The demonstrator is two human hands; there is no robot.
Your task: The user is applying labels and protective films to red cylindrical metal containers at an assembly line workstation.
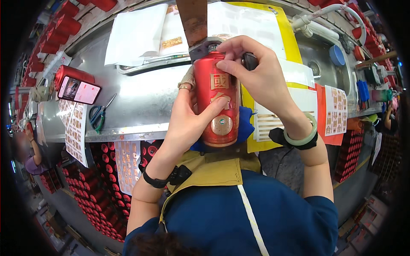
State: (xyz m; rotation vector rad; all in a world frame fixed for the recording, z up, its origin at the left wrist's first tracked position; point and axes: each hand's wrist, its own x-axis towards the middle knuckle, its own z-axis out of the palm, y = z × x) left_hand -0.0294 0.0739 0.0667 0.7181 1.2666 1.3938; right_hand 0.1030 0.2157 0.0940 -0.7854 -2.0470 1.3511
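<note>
A red bottle (209, 115) with raised gold characters and a round gold medallion lies tilted in front of me, its neck pointing away. My left hand (190, 115) wraps around its left side, thumb across the front; pale coverings sit on some fingertips. At the bottle's shoulder, my right hand (256, 64) is closed, thumb and index finger touching the red surface just below the neck. A dark rounded object (250, 61) shows inside that hand; its kind is unclear. Whatever the fingertips may pinch is hidden. Blue cloth (245, 123) lies beneath the bottle.
To the left, a phone (80, 90) leans on a red bottle (81, 75), near scissors (98, 117) and a decal sheet (77, 132). White papers (132, 34) cover a tray beyond. A sink (333, 64) with a blue bowl (337, 55) stands right. Several red bottles (94, 200) are stacked below.
</note>
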